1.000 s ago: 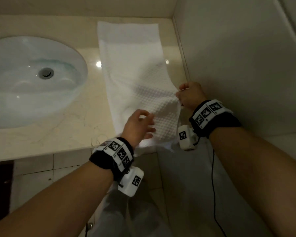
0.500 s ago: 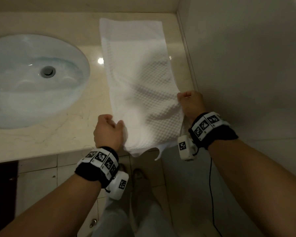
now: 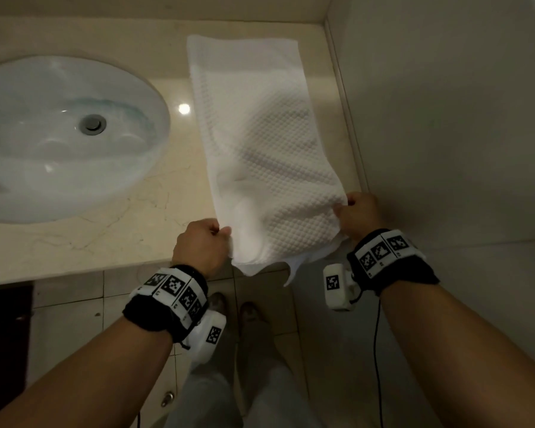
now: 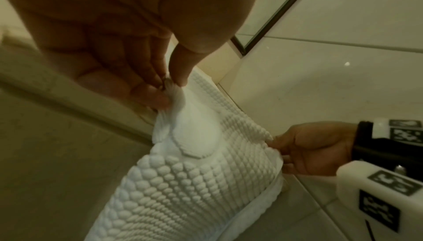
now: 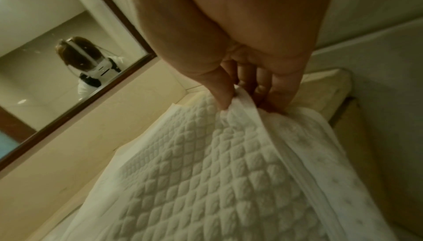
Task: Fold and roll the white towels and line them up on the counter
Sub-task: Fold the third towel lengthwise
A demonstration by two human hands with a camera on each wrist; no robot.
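Left hand [image 3: 200,246] newly pinching towel [image 3: 260,156] edge; right hand [image 3: 357,213] still pinching.

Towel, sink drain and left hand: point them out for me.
towel [image 3: 260,143], head view, middle of its waffle weave.
sink drain [image 3: 92,124], head view, metal plug.
left hand [image 3: 200,247], head view, back of hand.

A: the towel [image 3: 269,168] is white cloth with a bumpy waffle weave, flat smooth hem.

B: yep, and the desk [image 3: 112,239] looks like polished veined stone, the sink [image 3: 59,186] glossy ceramic, metal drain [image 3: 91,124].
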